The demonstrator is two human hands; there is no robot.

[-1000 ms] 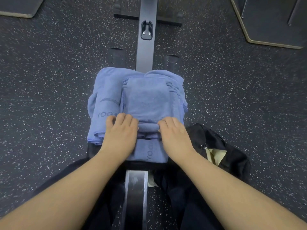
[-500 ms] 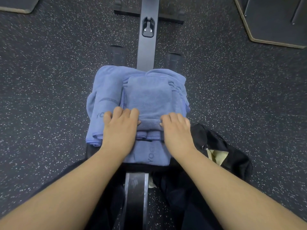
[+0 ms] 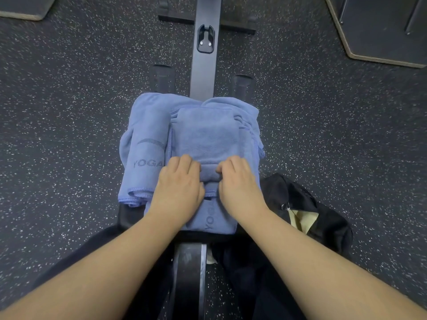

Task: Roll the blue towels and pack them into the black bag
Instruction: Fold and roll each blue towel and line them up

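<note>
Grip: both hands curl their fingers over the started roll at the near edge of the folded blue towel (image 3: 205, 132), left hand (image 3: 179, 185) and right hand (image 3: 238, 183) side by side. The roll's long axis runs left-right; unrolled cloth lies beyond. The black bag (image 3: 323, 218) sits near-right, closer to the right hand.

Blue towels (image 3: 203, 132) piled on machine seat; black bag (image 3: 323, 218) on speckled floor (image 3: 69, 112).
</note>
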